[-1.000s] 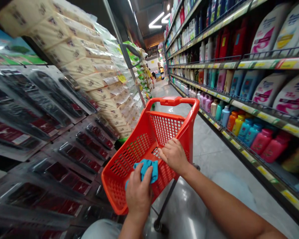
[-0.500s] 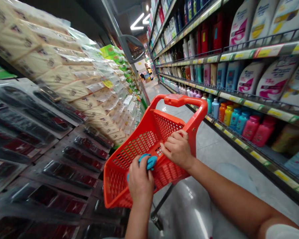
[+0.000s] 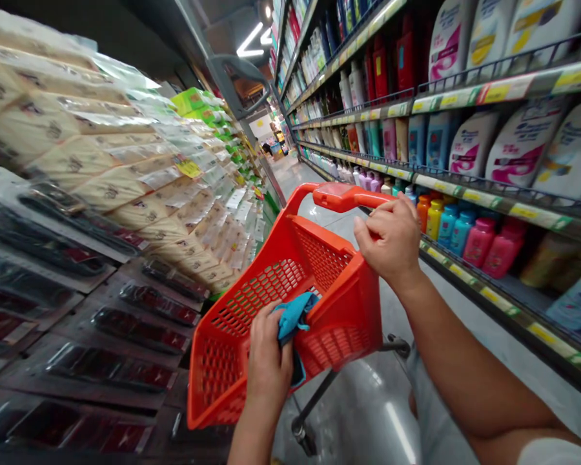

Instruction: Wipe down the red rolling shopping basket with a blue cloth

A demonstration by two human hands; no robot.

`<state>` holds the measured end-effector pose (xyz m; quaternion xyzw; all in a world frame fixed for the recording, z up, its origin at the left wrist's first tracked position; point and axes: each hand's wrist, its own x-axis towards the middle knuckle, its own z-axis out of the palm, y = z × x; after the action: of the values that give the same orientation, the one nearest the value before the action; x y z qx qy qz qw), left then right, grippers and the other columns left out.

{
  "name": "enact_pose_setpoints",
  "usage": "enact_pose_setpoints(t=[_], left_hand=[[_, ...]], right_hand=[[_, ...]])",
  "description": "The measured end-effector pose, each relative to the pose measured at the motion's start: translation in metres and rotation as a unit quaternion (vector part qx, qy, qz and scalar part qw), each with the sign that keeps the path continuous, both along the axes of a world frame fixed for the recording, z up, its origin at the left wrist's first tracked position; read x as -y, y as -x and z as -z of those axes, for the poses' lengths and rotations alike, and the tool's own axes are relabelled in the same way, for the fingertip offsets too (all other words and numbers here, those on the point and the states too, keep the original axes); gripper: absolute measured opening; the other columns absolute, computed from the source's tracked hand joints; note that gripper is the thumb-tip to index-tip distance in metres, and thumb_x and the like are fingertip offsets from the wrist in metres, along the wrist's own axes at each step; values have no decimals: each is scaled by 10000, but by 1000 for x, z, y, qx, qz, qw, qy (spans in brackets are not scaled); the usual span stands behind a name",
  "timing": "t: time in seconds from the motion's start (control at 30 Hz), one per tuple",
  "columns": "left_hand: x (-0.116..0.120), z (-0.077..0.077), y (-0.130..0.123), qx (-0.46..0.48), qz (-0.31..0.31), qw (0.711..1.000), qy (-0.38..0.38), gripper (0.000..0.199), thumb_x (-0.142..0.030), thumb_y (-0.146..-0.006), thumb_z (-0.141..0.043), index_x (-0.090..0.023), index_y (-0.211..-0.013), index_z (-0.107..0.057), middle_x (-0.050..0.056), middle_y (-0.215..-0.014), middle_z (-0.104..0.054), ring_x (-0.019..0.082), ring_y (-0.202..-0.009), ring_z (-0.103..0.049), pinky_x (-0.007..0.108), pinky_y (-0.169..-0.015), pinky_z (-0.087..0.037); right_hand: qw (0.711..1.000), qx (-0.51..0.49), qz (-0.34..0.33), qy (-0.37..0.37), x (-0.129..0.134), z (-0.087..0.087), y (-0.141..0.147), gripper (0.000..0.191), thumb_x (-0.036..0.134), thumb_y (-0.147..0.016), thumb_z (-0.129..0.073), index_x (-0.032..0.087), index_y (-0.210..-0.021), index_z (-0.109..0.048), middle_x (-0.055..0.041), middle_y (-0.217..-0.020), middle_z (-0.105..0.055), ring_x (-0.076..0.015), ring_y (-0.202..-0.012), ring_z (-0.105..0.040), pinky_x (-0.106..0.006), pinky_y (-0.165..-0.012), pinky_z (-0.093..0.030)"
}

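Observation:
A red plastic shopping cart [image 3: 336, 352] stands tilted across the middle of the view, its perforated basket facing me. My left hand [image 3: 270, 352] is closed on a blue cloth [image 3: 296, 315], which is draped over the basket's near rim; a dark-edged part of it hangs outside. My right hand [image 3: 390, 242] is wrapped round the right end of the cart's handle [image 3: 341, 197], its fingers curled over the bar. Part of the basket floor is hidden behind my left hand and the cloth.
Shelves on the right hold shampoo bottles [image 3: 527, 145] and coloured bottles [image 3: 484, 242] lower down. Stacked tissue packs [image 3: 135, 168] and packaged belts [image 3: 121, 336] line the left. A grey post with a looped frame [image 3: 237, 81] rises beyond the cart. Grey tiled floor [image 3: 368, 400] runs between.
My right hand has moved from the basket's near rim up and right onto the handle. My left hand and the cloth have shifted slightly along the rim, and more of the cloth shows.

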<state>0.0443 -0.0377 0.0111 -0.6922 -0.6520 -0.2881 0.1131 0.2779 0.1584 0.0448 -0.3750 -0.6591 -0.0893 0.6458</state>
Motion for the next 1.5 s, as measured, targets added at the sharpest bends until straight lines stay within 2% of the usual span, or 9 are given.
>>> enact_pose_setpoints(t=[0.1, 0.27, 0.57, 0.77, 0.83, 1.07, 1.2, 1.33, 1.5], left_hand=[[-29, -9, -37, 39, 86, 995, -34, 435, -59, -871, -467, -234, -1269, -460, 123, -1375, -555, 222, -1259, -583, 420, -1030, -506], [-62, -27, -88, -40, 161, 985, -57, 503, -11, -789, -501, -257, -1227, -501, 124, -1437, -493, 263, -1283, -525, 467, -1036, -497], [-18, -16, -38, -198, 118, 972, -36, 406, -47, -847, -521, -263, -1183, -591, 117, -1406, -525, 274, -1220, -552, 426, -947, -549], [-57, -32, -57, -225, 143, 964, -4, 515, -120, -894, -517, -298, -1374, -569, 106, -1455, -539, 270, -1189, -552, 433, -988, -536], [-56, -31, -50, -219, 151, 964, 5, 551, -108, -894, -499, -291, -1412, -545, 110, -1453, -546, 266, -1211, -548, 428, -1009, -527], [7, -11, 11, -254, 111, 961, 17, 552, -35, -846, -474, -280, -1322, -607, 93, -1396, -605, 271, -1168, -582, 419, -938, -568], [-16, -10, -17, -249, 82, 965, 16, 560, -21, -819, -514, -282, -1300, -630, 87, -1397, -593, 289, -1161, -576, 455, -966, -556], [-49, 1, -54, -250, 54, 964, -66, 456, -27, -857, -545, -266, -1226, -668, 123, -1427, -557, 311, -1232, -539, 484, -996, -522], [-22, 22, -25, -268, 104, 947, -144, 295, -59, -882, -613, -239, -1106, -681, 130, -1365, -570, 299, -1377, -463, 461, -1082, -456]], right_hand=[[1000, -16, 12, -1, 4, 1, 5, 473, 323, -950, -574, 249, -490, -487, 0, -522, -531, -200, -720, -527, -518, -1126, -376], [999, -39, 0, -4, 0, -1, 6, 472, 306, -945, -558, 234, -484, -487, 16, -503, -498, -185, -722, -511, -510, -1130, -366], [999, -20, -34, 18, 2, 1, 9, 452, 327, -955, -558, 232, -513, -543, 22, -539, -509, -185, -759, -512, -502, -1149, -316], [999, -28, -26, 18, -2, 1, 15, 469, 340, -974, -530, 229, -519, -554, 22, -544, -520, -180, -765, -514, -498, -1158, -319], [999, -25, -29, 13, -5, 1, 14, 474, 344, -979, -522, 228, -521, -558, 21, -547, -525, -179, -771, -520, -493, -1161, -321], [998, -12, -52, 12, -4, 5, 16, 463, 336, -985, -526, 245, -538, -604, 20, -573, -569, -192, -841, -539, -514, -1185, -273], [998, -8, -59, 22, -5, 8, 22, 485, 345, -1004, -504, 243, -545, -623, 17, -581, -571, -194, -875, -538, -526, -1186, -247], [998, -17, -52, 15, -14, 10, 21, 532, 354, -1027, -451, 235, -535, -612, 15, -580, -567, -180, -867, -552, -496, -1195, -237], [997, -28, -71, 7, -17, 12, 18, 510, 356, -1011, -494, 236, -525, -592, 17, -572, -553, -188, -844, -559, -504, -1188, -240]])
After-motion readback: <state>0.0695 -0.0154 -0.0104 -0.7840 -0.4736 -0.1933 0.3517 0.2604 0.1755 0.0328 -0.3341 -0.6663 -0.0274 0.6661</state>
